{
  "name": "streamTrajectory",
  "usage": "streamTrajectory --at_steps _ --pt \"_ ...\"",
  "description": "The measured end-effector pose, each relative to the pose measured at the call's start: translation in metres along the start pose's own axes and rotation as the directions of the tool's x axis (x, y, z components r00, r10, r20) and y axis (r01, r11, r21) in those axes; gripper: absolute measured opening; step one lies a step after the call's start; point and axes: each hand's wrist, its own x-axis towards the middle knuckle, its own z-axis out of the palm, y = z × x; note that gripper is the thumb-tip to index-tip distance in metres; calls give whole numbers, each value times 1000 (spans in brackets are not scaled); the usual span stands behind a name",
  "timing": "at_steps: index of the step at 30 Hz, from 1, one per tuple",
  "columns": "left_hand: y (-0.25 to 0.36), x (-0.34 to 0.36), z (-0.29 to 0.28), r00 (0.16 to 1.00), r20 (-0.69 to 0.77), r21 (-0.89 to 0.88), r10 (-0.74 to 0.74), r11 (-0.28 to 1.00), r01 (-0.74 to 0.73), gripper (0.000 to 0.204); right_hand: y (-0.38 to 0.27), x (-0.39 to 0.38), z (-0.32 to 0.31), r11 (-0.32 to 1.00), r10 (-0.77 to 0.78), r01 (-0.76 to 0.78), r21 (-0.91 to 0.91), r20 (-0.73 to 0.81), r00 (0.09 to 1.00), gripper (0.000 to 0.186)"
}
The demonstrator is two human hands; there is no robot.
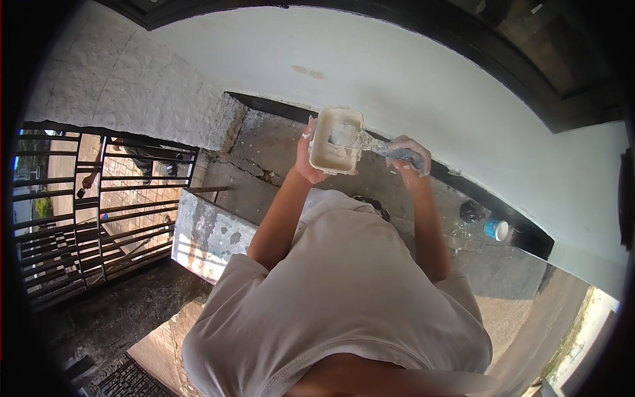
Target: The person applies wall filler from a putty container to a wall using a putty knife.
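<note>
My left hand (306,157) is closed around the left side of a cream rectangular plastic tub (317,153), held up in front of my chest. Pale paste coats the tub's inside and rim. In my right hand (417,151) is a putty knife (376,145), its grey handle smeared with paste. The blade reaches over the tub's right rim and lies partly inside. White paste also covers the fingers of my right hand.
A white wall (397,73) with a dark base strip rises ahead. On the concrete ledge to the right are a blue-and-white container (495,229) and a dark crumpled object (471,212). Black railings (99,205) stand left; a person (149,162) is partly visible beyond.
</note>
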Motion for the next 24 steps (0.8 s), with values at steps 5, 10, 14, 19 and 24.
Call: streamTrajectory --at_steps 5,10,14,19,24 --pt "-5 12 -6 1000 -16 21 -3 1000 3 74 -6 -16 -12 997 14 -13 -76 12 1000 31" --pt "-12 18 -1 998 1 63 -60 996 60 72 -30 -22 -25 971 -40 55 -232 69 997 31" --pt "-11 25 -2 991 27 78 -131 989 129 74 -42 -25 -18 925 -71 95 -369 78 994 13" --pt "-15 21 -2 995 37 179 -97 980 89 77 -53 -28 -18 843 -135 192 -502 148 980 8" --pt "-20 16 -2 992 -4 185 -125 975 124 76 -55 -40 -14 815 -178 211 -539 113 977 6"
